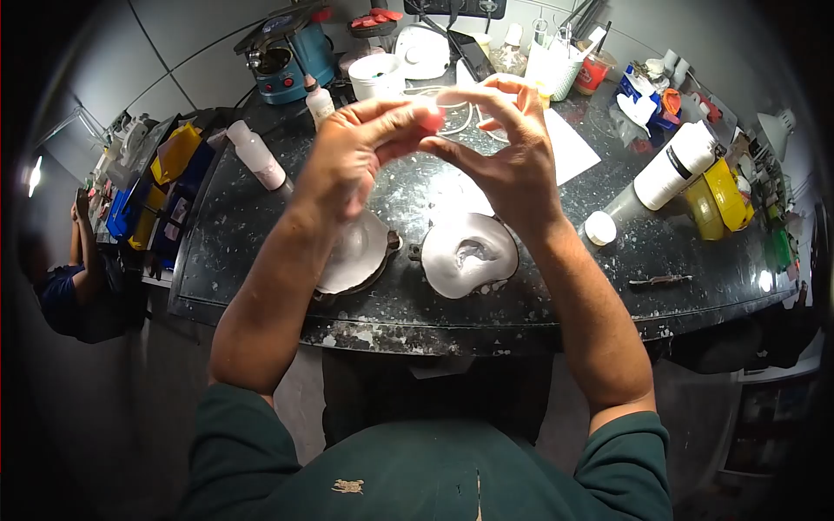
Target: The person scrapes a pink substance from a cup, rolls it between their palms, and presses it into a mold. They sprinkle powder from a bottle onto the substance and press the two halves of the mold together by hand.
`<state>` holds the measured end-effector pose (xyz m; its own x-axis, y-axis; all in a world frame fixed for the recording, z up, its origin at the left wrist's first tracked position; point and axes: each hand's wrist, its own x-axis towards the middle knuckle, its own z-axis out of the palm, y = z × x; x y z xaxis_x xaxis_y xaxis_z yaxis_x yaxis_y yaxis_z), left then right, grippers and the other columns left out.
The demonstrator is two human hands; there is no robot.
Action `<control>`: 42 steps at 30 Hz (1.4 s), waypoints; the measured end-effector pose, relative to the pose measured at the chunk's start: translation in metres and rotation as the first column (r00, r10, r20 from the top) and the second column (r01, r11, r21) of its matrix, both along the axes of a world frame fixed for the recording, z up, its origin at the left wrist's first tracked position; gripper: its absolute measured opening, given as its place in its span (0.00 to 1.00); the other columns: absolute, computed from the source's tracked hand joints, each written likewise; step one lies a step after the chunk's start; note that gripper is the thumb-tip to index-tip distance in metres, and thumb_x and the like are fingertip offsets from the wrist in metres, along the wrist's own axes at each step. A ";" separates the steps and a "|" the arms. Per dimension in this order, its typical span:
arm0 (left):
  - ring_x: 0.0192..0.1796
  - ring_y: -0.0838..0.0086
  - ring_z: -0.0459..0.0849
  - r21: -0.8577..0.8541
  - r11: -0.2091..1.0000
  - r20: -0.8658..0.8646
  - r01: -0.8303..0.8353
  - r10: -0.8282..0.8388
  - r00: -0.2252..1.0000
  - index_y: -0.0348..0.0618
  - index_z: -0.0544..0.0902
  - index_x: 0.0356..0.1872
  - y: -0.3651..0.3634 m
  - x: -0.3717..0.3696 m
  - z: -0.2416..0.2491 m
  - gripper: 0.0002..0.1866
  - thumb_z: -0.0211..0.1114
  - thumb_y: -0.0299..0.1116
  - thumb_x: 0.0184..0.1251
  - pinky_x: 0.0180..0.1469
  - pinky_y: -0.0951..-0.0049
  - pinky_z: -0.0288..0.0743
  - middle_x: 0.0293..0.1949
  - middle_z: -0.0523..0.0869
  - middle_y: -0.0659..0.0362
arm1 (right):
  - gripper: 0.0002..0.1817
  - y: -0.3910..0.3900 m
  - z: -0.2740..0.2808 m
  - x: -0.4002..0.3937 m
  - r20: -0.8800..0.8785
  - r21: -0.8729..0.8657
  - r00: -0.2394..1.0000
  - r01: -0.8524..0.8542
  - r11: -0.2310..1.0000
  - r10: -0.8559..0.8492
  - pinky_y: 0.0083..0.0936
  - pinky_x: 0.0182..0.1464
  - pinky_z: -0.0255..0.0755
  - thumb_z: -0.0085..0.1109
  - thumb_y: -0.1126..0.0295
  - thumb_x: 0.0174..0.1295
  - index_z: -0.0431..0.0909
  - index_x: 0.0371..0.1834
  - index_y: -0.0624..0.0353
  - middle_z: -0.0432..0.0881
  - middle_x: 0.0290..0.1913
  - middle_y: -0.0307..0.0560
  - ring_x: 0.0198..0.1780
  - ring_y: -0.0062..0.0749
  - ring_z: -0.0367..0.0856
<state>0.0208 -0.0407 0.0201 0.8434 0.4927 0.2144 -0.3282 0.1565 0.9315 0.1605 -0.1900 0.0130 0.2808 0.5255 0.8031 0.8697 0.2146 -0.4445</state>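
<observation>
A small, soft-looking pink lump [432,121] is held up over the bench between my hands. The fingers of my left hand [352,148] are closed on it from the left, slightly smeared by motion. My right hand [519,152] curves round from the other side, index fingertip at the lump's top and thumb tip just below it. Beneath my left forearm sits one half of a dental flask filled with white plaster [358,256], partly hidden. To its right lies the other plaster-filled flask half [447,271], with an irregular hollow in its middle.
Bottles [256,156] and a white tub [378,76] stand at the back left, near a blue machine [300,65]. On the right are a large white bottle [676,167], a small white cap [600,227] and a thin tool [660,280]. Another person [78,269] is at far left.
</observation>
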 end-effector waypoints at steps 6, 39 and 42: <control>0.47 0.72 0.91 0.647 0.630 0.077 -0.428 0.505 0.860 0.33 0.86 0.51 0.039 -0.020 0.029 0.12 0.68 0.28 0.70 0.52 0.76 0.82 0.44 0.93 0.51 | 0.42 0.005 -0.002 0.008 -0.259 -0.085 0.964 -0.093 0.992 0.068 0.34 0.58 0.77 0.83 0.49 0.49 0.76 0.62 0.61 0.82 0.55 0.54 0.58 0.39 0.80; 0.63 0.70 0.83 0.698 0.690 0.230 -0.191 0.037 0.972 0.37 0.80 0.64 0.001 -0.023 -0.006 0.32 0.81 0.27 0.57 0.74 0.61 0.69 0.58 0.86 0.51 | 0.32 -0.002 0.009 0.007 -0.086 0.000 0.920 -0.383 0.924 0.382 0.29 0.61 0.78 0.84 0.67 0.47 0.84 0.58 0.59 0.84 0.57 0.48 0.58 0.32 0.83; 0.61 0.70 0.84 0.564 0.810 0.288 -0.160 -0.012 0.957 0.38 0.85 0.54 -0.008 -0.021 -0.004 0.21 0.78 0.25 0.59 0.71 0.63 0.74 0.54 0.88 0.53 | 0.23 -0.005 0.006 0.008 -0.044 0.043 0.938 -0.343 0.938 0.345 0.27 0.54 0.81 0.82 0.69 0.50 0.88 0.51 0.59 0.87 0.50 0.47 0.51 0.32 0.87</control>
<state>-0.0005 -0.0488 0.0157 0.6771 0.2640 0.6869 -0.5631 -0.4151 0.7146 0.1689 -0.1949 0.0192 0.1277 0.5697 0.8119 0.7172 0.5124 -0.4723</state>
